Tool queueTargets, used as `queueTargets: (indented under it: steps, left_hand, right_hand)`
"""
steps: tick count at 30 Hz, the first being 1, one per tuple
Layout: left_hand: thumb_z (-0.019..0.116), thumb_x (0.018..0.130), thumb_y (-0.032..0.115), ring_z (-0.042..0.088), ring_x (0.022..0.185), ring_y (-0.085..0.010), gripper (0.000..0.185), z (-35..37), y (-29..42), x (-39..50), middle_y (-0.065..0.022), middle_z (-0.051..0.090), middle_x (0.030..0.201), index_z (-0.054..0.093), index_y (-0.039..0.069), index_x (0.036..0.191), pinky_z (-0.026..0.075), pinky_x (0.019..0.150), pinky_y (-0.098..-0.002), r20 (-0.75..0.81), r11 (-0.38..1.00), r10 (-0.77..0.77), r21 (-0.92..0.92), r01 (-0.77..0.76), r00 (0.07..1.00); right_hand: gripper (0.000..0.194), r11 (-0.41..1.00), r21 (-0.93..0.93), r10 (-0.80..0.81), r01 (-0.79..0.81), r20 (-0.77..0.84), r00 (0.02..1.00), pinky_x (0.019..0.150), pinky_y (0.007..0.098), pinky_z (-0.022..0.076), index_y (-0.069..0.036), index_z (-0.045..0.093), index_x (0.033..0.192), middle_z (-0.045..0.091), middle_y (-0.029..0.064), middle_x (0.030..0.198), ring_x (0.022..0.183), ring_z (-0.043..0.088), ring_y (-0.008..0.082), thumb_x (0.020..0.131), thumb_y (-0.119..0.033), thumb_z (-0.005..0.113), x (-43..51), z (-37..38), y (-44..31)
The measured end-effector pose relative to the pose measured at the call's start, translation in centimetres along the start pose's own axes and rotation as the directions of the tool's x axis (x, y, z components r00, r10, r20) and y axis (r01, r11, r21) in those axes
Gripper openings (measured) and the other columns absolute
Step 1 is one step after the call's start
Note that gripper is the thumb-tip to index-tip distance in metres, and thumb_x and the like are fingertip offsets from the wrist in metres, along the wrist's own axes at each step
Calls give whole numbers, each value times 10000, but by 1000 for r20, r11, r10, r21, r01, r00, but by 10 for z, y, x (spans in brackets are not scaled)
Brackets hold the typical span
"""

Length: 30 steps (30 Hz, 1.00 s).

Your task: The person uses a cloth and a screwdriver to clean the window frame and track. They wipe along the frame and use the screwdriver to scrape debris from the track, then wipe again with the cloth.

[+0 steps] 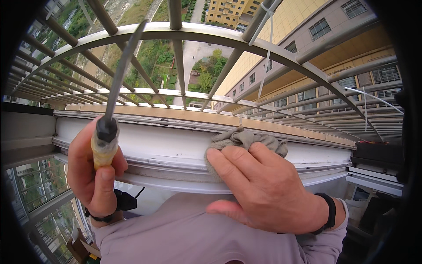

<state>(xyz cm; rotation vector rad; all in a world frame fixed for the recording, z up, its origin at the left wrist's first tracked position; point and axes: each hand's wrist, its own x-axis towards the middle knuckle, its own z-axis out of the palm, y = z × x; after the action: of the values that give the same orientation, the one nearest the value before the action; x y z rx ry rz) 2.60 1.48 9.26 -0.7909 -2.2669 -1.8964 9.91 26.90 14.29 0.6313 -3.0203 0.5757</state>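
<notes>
My left hand (95, 168) grips the handle of a flat-blade screwdriver (118, 77), its yellowish handle wrapped in clear film or tape. The long metal shaft points up and away, above the window track. Under the fingers of my right hand (260, 184) lies a crumpled grey-green cloth (242, 138), pressed onto the white window sill track (171, 145). My right thumb is apart from the cloth, over the inner side of the frame. Dark dirt marks show along the grooves of the track. Part of the cloth is hidden beneath my hand.
Beyond the sill a metal security grille (179, 31) curves outward, with white cable ties (268, 56) on its bars. Far below are a road and gardens, with a tiled building wall at right. A cardboard box (79, 246) stands at lower left, near a glazed window (43, 184).
</notes>
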Motion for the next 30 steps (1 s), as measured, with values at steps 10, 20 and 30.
queueTargets:
  steps: [10,20,30]
  left_hand:
    - [531,948,367,449,626,-54,562,0,6,7,-47,579,912,504,-58,1314,300,529,-197,28,976,-117,188,109,993]
    - [503,956,343,359,576,-44,564,2,2,3,2,458,694,461,-61,1347,217,505,-204,-50,966,-97,235,106,994]
    - [444,984,334,264,548,-28,618,-14,-8,0,46,380,650,355,-103,1412,184,533,-187,-113,953,-108,272,135,988]
  right_hand:
    - [434,983,-126,132,-136,-45,990,569,309,399,-177,680,1142,516,-6,809,685,466,208,716,-251,720,-31,7,21]
    - [273,909,-179,341,-376,-196,919,539,328,393,-209,742,1010,460,-1,712,640,458,196,753,-165,659,-110,-22,71]
    - [246,844,-117,491,-523,-223,842,595,338,395,-165,761,942,471,19,687,672,462,218,758,-125,603,-171,-40,110]
